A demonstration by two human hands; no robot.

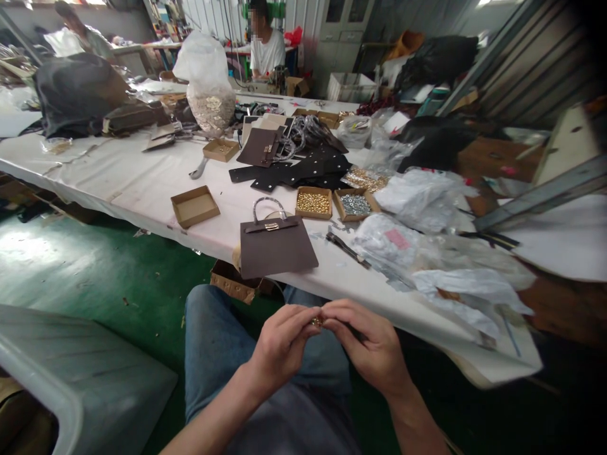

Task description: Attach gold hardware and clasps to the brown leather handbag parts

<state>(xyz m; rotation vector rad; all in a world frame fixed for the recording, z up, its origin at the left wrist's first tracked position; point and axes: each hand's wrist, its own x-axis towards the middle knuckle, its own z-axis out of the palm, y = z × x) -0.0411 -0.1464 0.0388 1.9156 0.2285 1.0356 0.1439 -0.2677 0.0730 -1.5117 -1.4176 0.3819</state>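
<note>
Above my lap, my left hand (284,335) and my right hand (367,341) meet at the fingertips. Pinched between them is a small gold-coloured metal piece (316,321), mostly covered by the fingers, so its exact kind does not show. Just beyond the hands, a dark brown handbag (279,249) with a wrapped handle and a gold clasp lies at the table's near edge. Behind it stand a small box of gold metal pieces (313,203) and a box of silver metal pieces (355,205).
On the white table (137,170) are a shallow cardboard box (195,206), black strips (294,170), another brown bag piece (258,146) and a dark tool (348,249). Plastic bags (422,196) crowd the right. A grey bin (90,373) stands left. A person (268,50) sits across.
</note>
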